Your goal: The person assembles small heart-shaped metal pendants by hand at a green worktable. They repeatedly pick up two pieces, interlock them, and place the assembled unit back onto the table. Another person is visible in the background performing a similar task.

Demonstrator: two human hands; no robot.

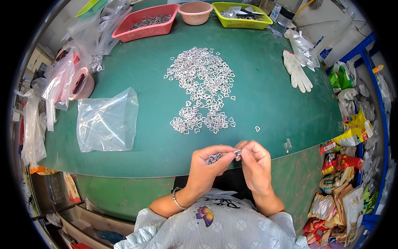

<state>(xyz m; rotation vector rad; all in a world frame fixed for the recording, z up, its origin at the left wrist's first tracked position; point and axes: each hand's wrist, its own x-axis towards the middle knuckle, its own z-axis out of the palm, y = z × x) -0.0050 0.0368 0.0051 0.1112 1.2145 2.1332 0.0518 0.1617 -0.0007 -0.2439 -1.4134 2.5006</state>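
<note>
Several small silver heart-shaped metal rings lie cupped in my left hand, its fingers curled round them. With closed fingertips, my right hand pinches one heart-shaped ring close to the left thumb. Both hands are just above the near edge of the green table. Beyond them spreads a large pile of the same heart rings, with two smaller heaps at its near end. A single heart ring rests apart, to the right of the heaps.
A clear plastic bag lies flat at the left. Along the far edge stand a red tray of metal pieces, a pink bowl and a yellow-green tray. White gloves lie far right, near a blue shelf frame.
</note>
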